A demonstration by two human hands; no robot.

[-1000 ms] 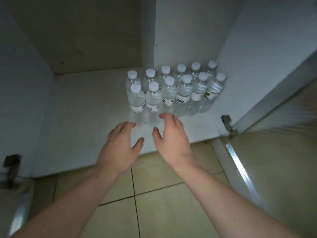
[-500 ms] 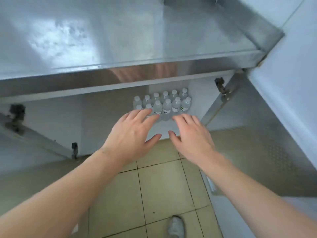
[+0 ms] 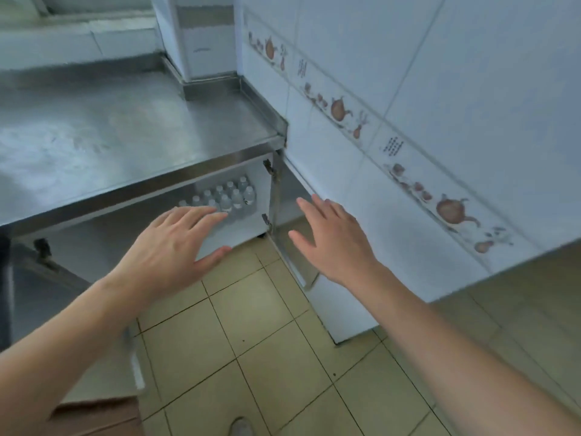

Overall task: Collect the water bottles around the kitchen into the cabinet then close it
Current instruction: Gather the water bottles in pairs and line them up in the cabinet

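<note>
Several clear water bottles (image 3: 234, 196) with white caps stand in rows at the back right of the open cabinet (image 3: 245, 229) under the steel counter. My left hand (image 3: 171, 247) hovers open in front of the cabinet opening, fingers spread, holding nothing. My right hand (image 3: 333, 239) is open too, held in front of the right cabinet door (image 3: 290, 253), which is swung out toward the tiled wall. The left cabinet door (image 3: 47, 278) also stands open at the left. Part of the bottle group is hidden behind my left fingers.
A steel countertop (image 3: 125, 133) overhangs the cabinet. A white tiled wall (image 3: 408, 121) with a decorated border runs along the right. Beige floor tiles (image 3: 251, 341) lie below, and a shoe tip (image 3: 240, 427) shows at the bottom edge.
The view has pulled back and risen from inside the cabinet to above the counter. Both hands have drawn away from the bottles, and the right hand has moved right toward the right door.
</note>
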